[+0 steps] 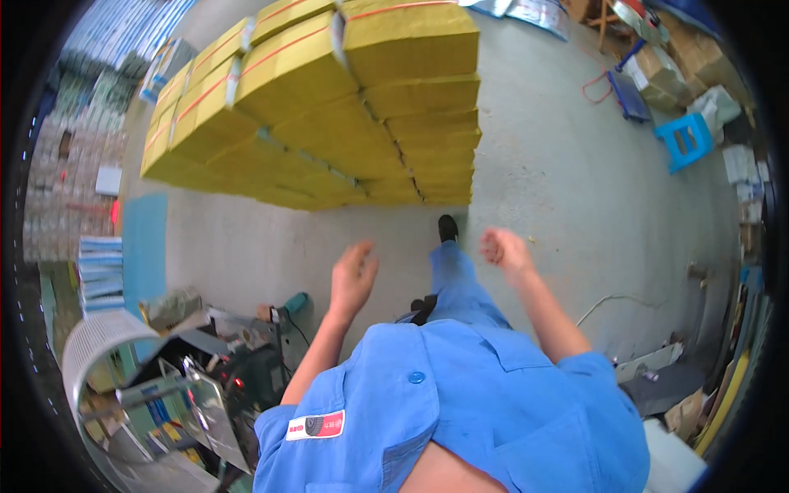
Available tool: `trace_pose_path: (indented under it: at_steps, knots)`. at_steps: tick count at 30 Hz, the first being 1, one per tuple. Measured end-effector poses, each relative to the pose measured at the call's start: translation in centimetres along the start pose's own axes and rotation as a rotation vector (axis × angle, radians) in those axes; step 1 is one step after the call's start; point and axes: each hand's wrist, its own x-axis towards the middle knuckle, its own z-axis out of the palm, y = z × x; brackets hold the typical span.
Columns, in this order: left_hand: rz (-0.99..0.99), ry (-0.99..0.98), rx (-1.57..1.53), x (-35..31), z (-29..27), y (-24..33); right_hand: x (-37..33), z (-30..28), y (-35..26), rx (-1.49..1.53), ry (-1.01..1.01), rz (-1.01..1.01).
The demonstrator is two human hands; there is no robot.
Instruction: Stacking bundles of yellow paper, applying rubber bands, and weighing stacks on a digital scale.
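Observation:
My left hand (355, 278) hangs in the air in front of my body, its fingers loosely bent and apart, with nothing seen in it. To its right, my right hand (505, 249) is also raised, its fingers curled into a loose fist with no object showing; both hands are slightly blurred. Nearest to them, just beyond, stands a tall stack of yellow paper-like bundles (304, 123), tied with grey and red straps. Neither hand touches it. One dark shoe (448, 228) is on the floor close to the stack's near right corner.
Machinery with a curved pale guard (103, 329) stands at the near left. Stacked packs (74, 164) line the left wall. At the far right are a blue plastic stool (684, 141), a blue trolley (629, 94) and cardboard boxes (657, 70). A thin cable (604, 302) lies on the grey floor (567, 189).

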Motion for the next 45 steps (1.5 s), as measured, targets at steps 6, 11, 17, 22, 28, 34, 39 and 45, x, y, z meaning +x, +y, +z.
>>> trace_pose_path:
  at_steps: [6,11,17,22,28,34,39,45]
  knots:
    - [-0.565,-0.046,-0.167,-19.2,1.0,-3.8,-9.6,10.0,5.3,-0.129,-0.162,0.329]
    - [-0.677,0.015,-0.086,-24.3,2.0,-1.6,-10.0,13.0,7.1,-0.541,-0.548,0.276]
    - [-0.562,-0.104,-0.019,-26.1,7.8,1.7,-14.9,19.4,7.1,-0.919,-0.993,-0.143]
    - [-0.487,0.098,-0.194,-33.2,18.7,-4.0,-21.4,21.3,11.5,-1.148,-1.367,-0.165]
    - [-0.638,0.134,-0.199,-39.3,17.2,-2.4,-23.9,24.2,16.5,-1.269,-1.573,-0.028]
    - [-0.771,0.152,-0.134,-47.0,9.2,-3.5,-30.8,30.7,25.8,-1.702,-1.643,-0.082]
    - [-0.869,0.143,-0.097,-53.4,2.9,-5.4,-38.7,35.0,32.4,-1.784,-1.832,-0.287]
    - [-0.908,0.324,-0.075,-66.1,3.7,-14.7,-52.9,44.4,29.8,-2.132,-1.902,-0.063]
